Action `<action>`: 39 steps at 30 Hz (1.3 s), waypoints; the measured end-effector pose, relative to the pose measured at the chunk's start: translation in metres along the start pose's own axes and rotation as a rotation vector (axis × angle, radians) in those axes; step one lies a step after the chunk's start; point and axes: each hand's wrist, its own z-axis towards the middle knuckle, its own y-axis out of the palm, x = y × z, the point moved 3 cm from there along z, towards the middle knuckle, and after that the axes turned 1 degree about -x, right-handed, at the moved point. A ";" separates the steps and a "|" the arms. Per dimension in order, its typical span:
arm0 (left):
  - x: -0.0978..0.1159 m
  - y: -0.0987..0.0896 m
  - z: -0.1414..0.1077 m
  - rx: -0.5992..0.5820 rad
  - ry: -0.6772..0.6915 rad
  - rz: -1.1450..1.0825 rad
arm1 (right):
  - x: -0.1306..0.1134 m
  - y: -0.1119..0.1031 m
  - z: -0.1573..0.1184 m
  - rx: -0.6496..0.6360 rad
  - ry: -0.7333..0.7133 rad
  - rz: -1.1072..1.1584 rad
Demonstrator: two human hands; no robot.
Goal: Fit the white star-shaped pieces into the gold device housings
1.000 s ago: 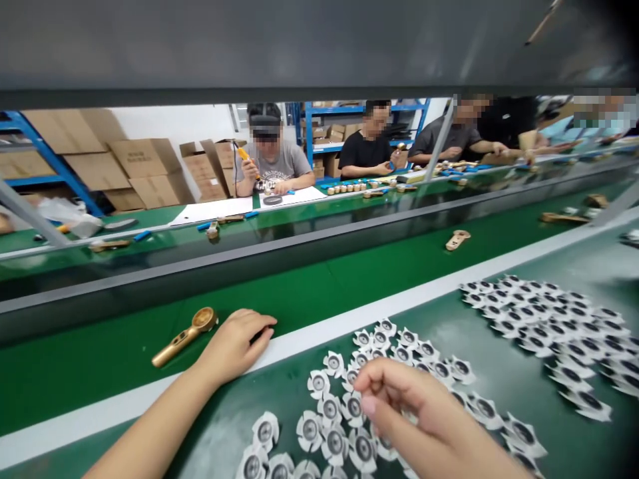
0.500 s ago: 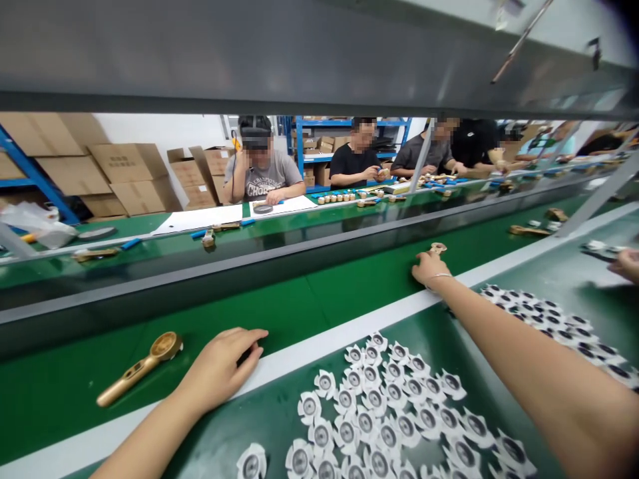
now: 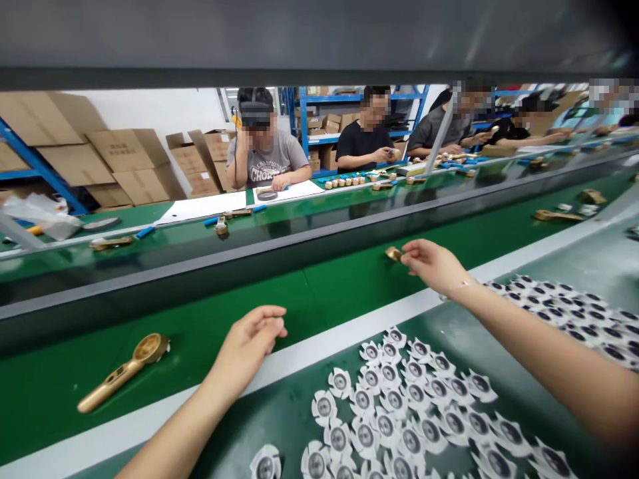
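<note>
My right hand is over the green conveyor belt, its thumb and fingers pinched on a gold handheld fan shell. Only a small end of that shell shows to the left of my fingertips; the rest is hidden. My left hand hovers at the near edge of the belt, fingers loosely bent and apart from anything. Farther left on the belt lies another gold fan shell, its round hollow head pointing to the upper right. Many white fan impellers with dark round centres are spread on the bench below my hands.
A white rail divides belt from bench. More impellers lie at the right. Gold parts sit farther along the belt. Several people sit across a second line. A grey metal beam crosses overhead.
My right hand has moved left along the belt with the gold shell, which now points left. My left hand has shifted slightly right, its fingers more bent. The camera view has shifted.
</note>
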 end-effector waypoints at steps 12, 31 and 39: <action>0.018 0.105 0.011 -0.409 -0.431 -0.820 | -0.105 0.026 -0.143 -0.425 -0.533 0.173; 0.012 0.092 0.034 -0.247 -0.079 -0.627 | 0.005 0.003 -0.085 -0.790 -0.142 -0.129; 0.010 0.094 0.026 -0.258 -0.018 -0.556 | 0.003 0.002 -0.084 -0.693 -0.087 -0.042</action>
